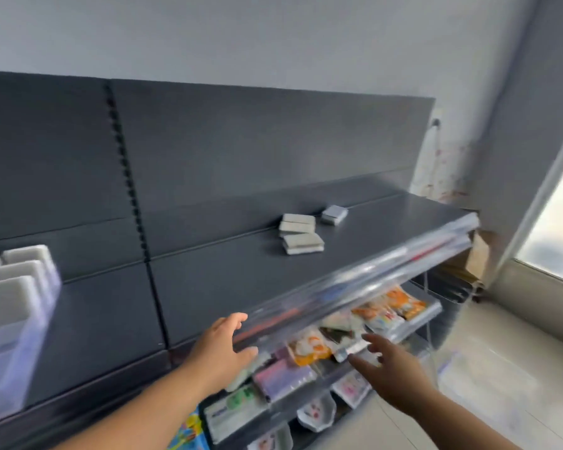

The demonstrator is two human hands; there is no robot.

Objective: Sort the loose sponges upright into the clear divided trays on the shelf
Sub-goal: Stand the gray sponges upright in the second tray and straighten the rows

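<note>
Loose pale sponges (301, 234) lie flat in small stacks on the dark shelf (208, 277), towards its back right, with a greyer one (334, 214) just beyond them. A clear divided tray (17, 323) at the far left holds several sponges upright. My left hand (223, 347) hovers at the shelf's front edge with relaxed fingers and holds nothing. My right hand (392, 368) is spread open in front of the lower shelves, also holding nothing. The view is motion-blurred.
A clear plastic strip (364, 280) runs along the shelf's front edge. Lower shelves hold colourful packets (309, 349) and white tubs (316, 414). A window (559, 222) and tiled floor lie to the right.
</note>
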